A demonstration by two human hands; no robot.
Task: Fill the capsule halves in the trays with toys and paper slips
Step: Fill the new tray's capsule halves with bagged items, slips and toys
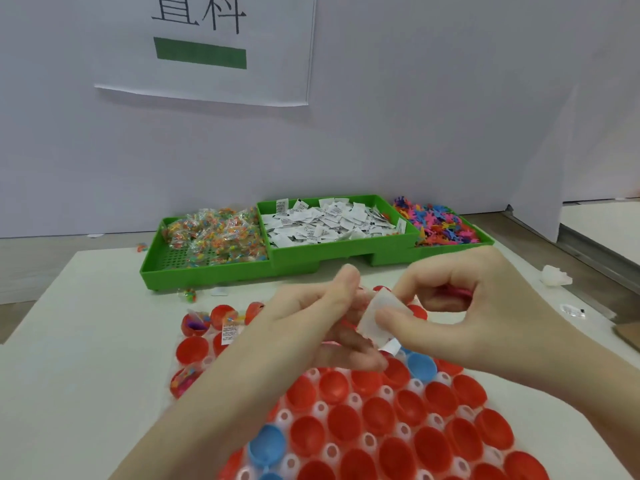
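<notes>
A: Which items are obscured or cut off?

B: The white capsule tray (353,398) runs off the frame at 6 o'clock, and both forearms cover part of it. Most red capsule halves (337,388) in its sockets are empty, as are the blue capsule halves (420,366); those under the hands cannot be assessed. At 9 o'clock of the hands, a few red halves hold small bagged toys, and one holds a printed slip whose print is too blurred to read.

A: Hand state?

B: The right hand (460,313) pinches a white paper slip (379,315) between thumb and forefinger. A pink item shows inside its curled fingers (identity unclear). The left hand (318,323) has its fingers curled toward the same slip; motion blur hides whether it grips anything, so I cannot tell.

A: Supply stock?

B: At 12 o'clock of the hands are three green bins: the left bin (207,271) holds clear bags of coloured beads, the centre bin (346,251) holds printed paper slips (text illegible), the right bin (485,241) holds small multicoloured plastic figures.

A: Readable writing?

B: A wall sheet (207,74) at 12 o'clock carries large black characters cropped by the frame top; the right-hand one reads "科". A green bar sits beneath.
</notes>
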